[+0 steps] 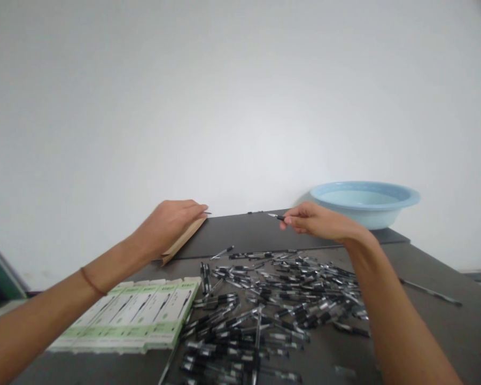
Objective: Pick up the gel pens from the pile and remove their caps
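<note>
My left hand (pixel 166 224) grips a flat brown cardboard box (pixel 184 239), held tilted above the far left of the dark table (pixel 444 326). My right hand (pixel 316 220) is closed in a pinch on a black pen (pixel 276 216), its tip pointing left toward the box. The two hands are apart, with a gap between pen tip and box. Below them a large loose pile of black pens (pixel 272 310) is spread over the table. A thin band circles my left wrist.
Several green-and-white flat pen boxes (pixel 136 315) lie side by side at the left front. A light blue plastic basin (pixel 364 202) stands at the far right. One long thin pen refill (pixel 428 291) lies alone on the right. A white wall rises behind.
</note>
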### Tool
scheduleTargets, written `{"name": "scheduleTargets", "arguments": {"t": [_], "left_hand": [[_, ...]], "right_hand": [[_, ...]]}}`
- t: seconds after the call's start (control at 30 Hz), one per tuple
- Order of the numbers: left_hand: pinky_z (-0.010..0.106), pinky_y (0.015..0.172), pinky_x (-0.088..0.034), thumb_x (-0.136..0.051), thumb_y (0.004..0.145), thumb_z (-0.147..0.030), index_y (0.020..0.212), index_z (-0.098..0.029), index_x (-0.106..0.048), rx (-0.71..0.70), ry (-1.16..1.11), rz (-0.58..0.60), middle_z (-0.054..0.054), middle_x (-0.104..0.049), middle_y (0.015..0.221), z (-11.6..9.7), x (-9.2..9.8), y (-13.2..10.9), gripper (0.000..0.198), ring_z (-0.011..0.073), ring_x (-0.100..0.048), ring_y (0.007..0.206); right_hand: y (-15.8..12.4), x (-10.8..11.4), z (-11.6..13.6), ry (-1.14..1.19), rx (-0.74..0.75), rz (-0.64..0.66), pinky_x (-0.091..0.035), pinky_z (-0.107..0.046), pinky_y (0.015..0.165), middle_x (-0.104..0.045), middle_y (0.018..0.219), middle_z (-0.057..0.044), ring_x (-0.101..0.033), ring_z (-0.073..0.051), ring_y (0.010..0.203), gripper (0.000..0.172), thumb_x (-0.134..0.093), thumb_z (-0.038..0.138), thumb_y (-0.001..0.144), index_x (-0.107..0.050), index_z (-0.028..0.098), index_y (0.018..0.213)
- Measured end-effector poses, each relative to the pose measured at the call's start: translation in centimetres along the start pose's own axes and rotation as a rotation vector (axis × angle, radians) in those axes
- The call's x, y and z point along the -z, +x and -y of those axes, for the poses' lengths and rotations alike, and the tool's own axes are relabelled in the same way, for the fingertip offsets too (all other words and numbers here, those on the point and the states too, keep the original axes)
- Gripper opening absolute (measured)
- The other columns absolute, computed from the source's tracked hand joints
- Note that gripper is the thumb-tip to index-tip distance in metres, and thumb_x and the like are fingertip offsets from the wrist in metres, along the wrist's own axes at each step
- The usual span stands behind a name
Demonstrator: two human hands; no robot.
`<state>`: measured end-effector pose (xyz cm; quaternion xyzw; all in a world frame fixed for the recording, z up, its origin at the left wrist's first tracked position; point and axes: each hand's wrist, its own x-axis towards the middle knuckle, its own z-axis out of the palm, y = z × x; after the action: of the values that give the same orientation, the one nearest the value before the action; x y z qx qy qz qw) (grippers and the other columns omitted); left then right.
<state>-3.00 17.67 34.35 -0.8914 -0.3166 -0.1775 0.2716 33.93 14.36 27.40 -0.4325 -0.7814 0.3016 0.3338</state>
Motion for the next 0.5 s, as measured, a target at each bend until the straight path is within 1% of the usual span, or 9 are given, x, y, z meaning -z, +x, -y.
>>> {"name": "scheduleTargets", "arguments": {"t": [0.03, 0.1, 0.17, 0.23, 0.33, 0.5], "left_hand": [[0.031, 0.091, -0.054, -0.057, 0.103, -0.033, 0.115, -0.021, -0.075, -0.045, -0.09, -0.036, 0.004, -0.079, 0.112, -0.8, -0.8, 0.6, 0.025, 0.0188, -0.073, 0.099], [0.029, 0.09, -0.055, -0.06, 0.101, -0.035, 0.112, -0.02, -0.077, -0.041, -0.265, -0.136, 0.004, -0.081, 0.108, -2.9, -2.2, 1.8, 0.026, 0.0166, -0.075, 0.096], [0.027, 0.085, -0.056, -0.066, 0.098, -0.035, 0.11, -0.02, -0.079, 0.015, -0.438, -0.185, 0.003, -0.082, 0.104, -5.0, -3.1, 2.8, 0.023, 0.0153, -0.076, 0.09], [0.025, 0.079, -0.056, -0.07, 0.095, -0.032, 0.108, -0.02, -0.08, 0.095, -0.606, -0.182, 0.002, -0.082, 0.097, -6.5, -3.7, 3.4, 0.02, 0.0139, -0.076, 0.083], [0.024, 0.073, -0.056, -0.071, 0.094, -0.029, 0.105, -0.022, -0.081, 0.185, -0.751, -0.147, 0.0, -0.082, 0.089, -7.4, -4.1, 4.0, 0.017, 0.0125, -0.075, 0.076], [0.026, 0.071, -0.055, -0.072, 0.092, -0.031, 0.106, -0.024, -0.081, 0.196, -0.78, -0.123, -0.001, -0.082, 0.087, -7.4, -4.7, 4.1, 0.018, 0.0121, -0.074, 0.074]], "right_hand": [[0.0, -0.2, 0.3, 0.022, -0.003, 0.028, -0.03, -0.026, 0.056, -0.045, 0.065, 0.003, -0.039, -0.013, 0.061, 0.038, -0.057, 0.048, 0.096, -0.074, 0.014, 0.094], [0.0, -0.5, 0.8, 0.06, -0.003, 0.08, -0.027, -0.025, 0.054, -0.043, 0.066, 0.003, -0.036, -0.012, 0.06, 0.038, -0.058, 0.048, 0.097, -0.074, 0.015, 0.096], [0.0, -0.7, 1.2, 0.091, 0.01, 0.117, -0.025, -0.024, 0.053, -0.041, 0.067, 0.004, -0.033, -0.011, 0.059, 0.037, -0.059, 0.049, 0.098, -0.074, 0.015, 0.098], [0.1, -0.8, 1.3, 0.114, 0.023, 0.143, -0.023, -0.024, 0.052, -0.038, 0.065, 0.006, -0.03, -0.01, 0.057, 0.037, -0.059, 0.049, 0.098, -0.074, 0.015, 0.1], [0.2, -0.8, 1.1, 0.11, 0.034, 0.148, -0.021, -0.024, 0.051, -0.036, 0.064, 0.007, -0.027, -0.009, 0.055, 0.037, -0.059, 0.048, 0.099, -0.074, 0.015, 0.101], [0.5, -0.9, 0.6, 0.132, 0.062, 0.175, -0.02, -0.024, 0.051, -0.036, 0.062, 0.007, -0.028, -0.01, 0.056, 0.037, -0.059, 0.049, 0.099, -0.074, 0.015, 0.101]]}}
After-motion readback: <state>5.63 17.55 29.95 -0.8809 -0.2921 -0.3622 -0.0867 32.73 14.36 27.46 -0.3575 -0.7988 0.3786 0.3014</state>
